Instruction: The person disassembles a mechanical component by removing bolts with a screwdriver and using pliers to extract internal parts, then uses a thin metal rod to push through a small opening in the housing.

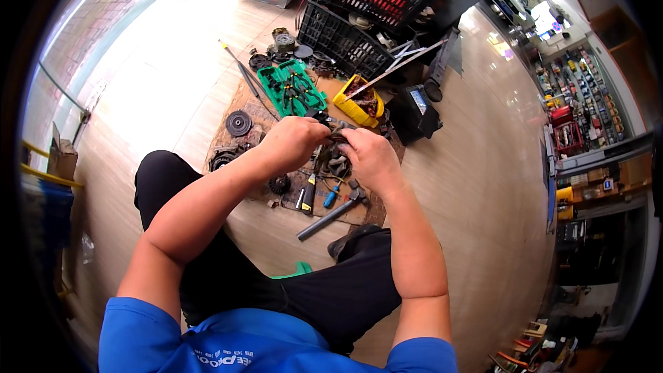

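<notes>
Both my hands meet over a worn cardboard sheet (283,208) on the floor. My left hand (293,141) and my right hand (371,157) are closed on a dark, greasy metal part (336,139) between them; its exact kind is partly hidden by my fingers. Just below it lie more dark machine parts (336,164). Nearer to me are a yellow-and-black handled tool (309,195), a blue-handled screwdriver (332,195) and a hammer (331,217). Beyond my left hand sits an open green tool case (293,90) with several tools in it.
A yellow bin (359,101) of copper-coloured pieces stands beyond my right hand, with a black box (413,114) beside it. Black crates (345,40) are stacked at the back. A round pulley (239,123) lies at left. Stocked shelves (583,93) line the right side.
</notes>
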`<state>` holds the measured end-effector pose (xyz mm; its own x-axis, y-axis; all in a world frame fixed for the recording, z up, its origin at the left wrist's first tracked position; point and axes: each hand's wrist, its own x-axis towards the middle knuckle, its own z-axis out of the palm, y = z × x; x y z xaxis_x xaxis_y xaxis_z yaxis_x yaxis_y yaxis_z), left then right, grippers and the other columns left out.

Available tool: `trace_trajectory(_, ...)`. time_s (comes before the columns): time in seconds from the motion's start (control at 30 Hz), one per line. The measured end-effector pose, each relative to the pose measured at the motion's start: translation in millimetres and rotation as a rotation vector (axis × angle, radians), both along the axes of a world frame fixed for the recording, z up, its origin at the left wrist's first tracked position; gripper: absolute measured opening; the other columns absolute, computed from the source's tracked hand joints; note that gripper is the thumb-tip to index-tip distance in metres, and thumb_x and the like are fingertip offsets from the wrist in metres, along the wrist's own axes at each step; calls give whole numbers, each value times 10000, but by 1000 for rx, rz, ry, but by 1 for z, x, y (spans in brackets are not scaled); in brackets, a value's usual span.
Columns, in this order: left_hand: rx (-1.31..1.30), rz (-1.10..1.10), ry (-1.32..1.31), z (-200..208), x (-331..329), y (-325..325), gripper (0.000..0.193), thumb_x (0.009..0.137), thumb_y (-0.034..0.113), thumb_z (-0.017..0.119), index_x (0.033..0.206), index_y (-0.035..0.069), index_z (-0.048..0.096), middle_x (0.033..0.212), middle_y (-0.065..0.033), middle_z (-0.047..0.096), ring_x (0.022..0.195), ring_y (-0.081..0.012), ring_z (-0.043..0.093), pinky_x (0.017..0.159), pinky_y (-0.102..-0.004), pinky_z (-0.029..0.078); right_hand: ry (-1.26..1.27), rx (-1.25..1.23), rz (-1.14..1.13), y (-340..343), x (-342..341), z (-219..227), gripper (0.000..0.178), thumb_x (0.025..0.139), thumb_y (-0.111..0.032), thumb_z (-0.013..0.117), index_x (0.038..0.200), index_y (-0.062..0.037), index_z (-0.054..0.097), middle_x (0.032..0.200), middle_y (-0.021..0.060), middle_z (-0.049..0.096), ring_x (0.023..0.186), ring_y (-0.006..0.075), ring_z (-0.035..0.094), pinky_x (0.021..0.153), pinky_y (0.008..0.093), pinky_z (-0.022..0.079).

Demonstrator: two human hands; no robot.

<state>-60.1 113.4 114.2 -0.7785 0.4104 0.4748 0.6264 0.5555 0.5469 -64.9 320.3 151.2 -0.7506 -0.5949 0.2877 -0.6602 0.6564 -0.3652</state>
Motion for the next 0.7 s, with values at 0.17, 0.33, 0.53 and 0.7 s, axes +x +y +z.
trace_trajectory(0.17, 14, -22, -83, 6, -2, 1, 61, 800, 87, 642, 828, 38, 665, 768, -144, 652, 765, -344, 644, 672, -422, 519, 53, 55, 17, 1, -2, 1, 148, 871, -118, 610, 1005, -58, 635, 839, 148, 642, 787, 346, 641, 676, 426, 525)
trace_trajectory(0.33, 58, -14, -49, 10, -1, -1, 50, 798, 78, 641, 820, 39, 661, 781, -133, 659, 769, -336, 646, 679, -416, 523, -27, -9, -21, -5, -2, 10, 151, 833, -80, 654, 972, -23, 664, 856, 173, 655, 804, 360, 639, 701, 400, 513)
trace_trajectory(0.53, 35, -28, 29, 6, -1, -5, 61, 780, 65, 631, 838, 56, 650, 736, -132, 613, 716, -345, 625, 636, -424, 504, -115, -112, -41, -8, -1, 8, 102, 854, -110, 633, 910, -33, 669, 835, 187, 652, 795, 374, 635, 688, 436, 502)
trace_trajectory(0.7, -156, -50, 113, 0, 3, -4, 131, 752, 61, 592, 874, 87, 634, 765, -90, 600, 755, -307, 621, 685, -415, 488, -496, -158, -90, 1, 1, 15, 162, 834, -137, 680, 911, 6, 696, 866, 196, 670, 802, 353, 647, 705, 394, 504)
